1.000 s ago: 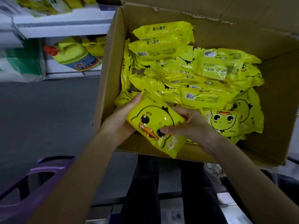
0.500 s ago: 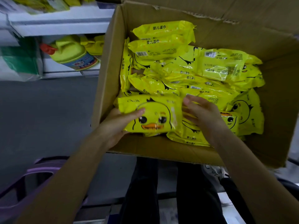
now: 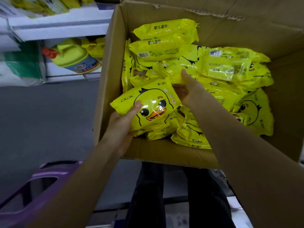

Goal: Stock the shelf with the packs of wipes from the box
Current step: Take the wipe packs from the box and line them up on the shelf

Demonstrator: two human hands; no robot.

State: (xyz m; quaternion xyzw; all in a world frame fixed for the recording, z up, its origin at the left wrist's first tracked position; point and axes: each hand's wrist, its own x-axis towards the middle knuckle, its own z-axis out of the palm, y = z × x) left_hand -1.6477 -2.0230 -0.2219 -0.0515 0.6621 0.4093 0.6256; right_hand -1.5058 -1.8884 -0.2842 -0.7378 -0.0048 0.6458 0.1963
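An open cardboard box (image 3: pixel 108 89) holds several yellow packs of wipes with a duck face. My left hand (image 3: pixel 122 127) grips one duck-face pack (image 3: pixel 148 104) at the box's near left corner, thumb on its front. My right hand (image 3: pixel 187 89) reaches deeper into the box and closes its fingers on another yellow pack (image 3: pixel 174 73) in the pile. The white shelf (image 3: pixel 60 28) stands at the upper left, with yellow packs on its top level.
On the lower shelf level lies a yellow bottle (image 3: pixel 74 58) with a red cap, beside green-and-white packages (image 3: pixel 18 69). A purple plastic stool (image 3: pixel 37 191) sits at the lower left. Grey floor lies between the shelf and the box. My dark trouser legs are below the box.
My left hand has tilted its duck-face pack and lifted it slightly leftward. My right hand has let go of that pack and moved farther into the box onto another pack.
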